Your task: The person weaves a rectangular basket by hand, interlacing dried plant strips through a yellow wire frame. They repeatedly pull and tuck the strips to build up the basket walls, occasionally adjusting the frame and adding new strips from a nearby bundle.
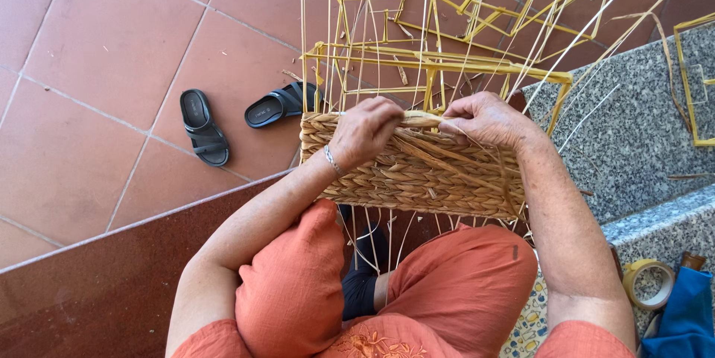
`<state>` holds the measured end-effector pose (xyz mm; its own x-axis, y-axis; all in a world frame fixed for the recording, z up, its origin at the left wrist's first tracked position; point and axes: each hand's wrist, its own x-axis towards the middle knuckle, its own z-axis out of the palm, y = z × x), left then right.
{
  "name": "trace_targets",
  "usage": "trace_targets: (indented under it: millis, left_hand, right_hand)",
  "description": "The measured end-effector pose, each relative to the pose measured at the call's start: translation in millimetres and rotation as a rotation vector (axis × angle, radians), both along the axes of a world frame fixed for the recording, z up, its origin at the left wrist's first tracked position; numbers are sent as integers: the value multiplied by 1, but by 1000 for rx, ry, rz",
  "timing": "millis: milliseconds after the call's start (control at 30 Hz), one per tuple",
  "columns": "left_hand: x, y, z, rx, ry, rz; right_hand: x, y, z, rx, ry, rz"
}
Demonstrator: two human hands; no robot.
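- The left hand [363, 133] and right hand [484, 118] are both closed in a pinch on one pale twisted strand [423, 118] at the top edge of the half-woven basket [417, 172], which rests on the person's lap, near the middle of the view
- The strand is stretched between the two hands; pulled too hard, I judge it could snap or fray, and a loose pull would leave a slack row along the rim
- Thin upright stakes [372, 45] stand out of the basket's far side, close to the hands; a sideways tug could bend or crack one and skew the wall
- The basket is steadied only by the knees and the grip, so it could tip toward the floor [97, 67] on the left
- What lies inside the basket cannot be seen from here; only its woven near wall shows
- A yellow wire frame [477, 8] lies beyond, and a tape roll [648, 282] sits on the grey stone counter [640, 134] at the right; two black sandals [223, 123] lie on the floor
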<state>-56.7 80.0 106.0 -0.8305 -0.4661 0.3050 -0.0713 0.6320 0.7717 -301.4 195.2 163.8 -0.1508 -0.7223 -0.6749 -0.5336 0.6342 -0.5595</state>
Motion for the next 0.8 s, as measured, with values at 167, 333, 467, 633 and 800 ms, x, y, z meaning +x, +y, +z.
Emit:
trace_targets:
  millis: [167, 333, 467, 633, 800]
  left_hand:
    - [10, -4, 21, -104, 23, -192]
    - [11, -4, 17, -11, -159, -150]
    - [17, -3, 6, -157, -118, -260]
    - [8, -16, -5, 103, -128, -76]
    - [-10, -20, -22, 129, -200, -7]
  right_hand:
    - [27, 2, 20, -40, 309, 118]
    - [65, 6, -5, -432, 412, 189]
    - [71, 1, -49, -524, 578, 104]
    - [77, 4, -82, -483, 722, 184]
    - [59, 41, -71, -712, 560, 98]
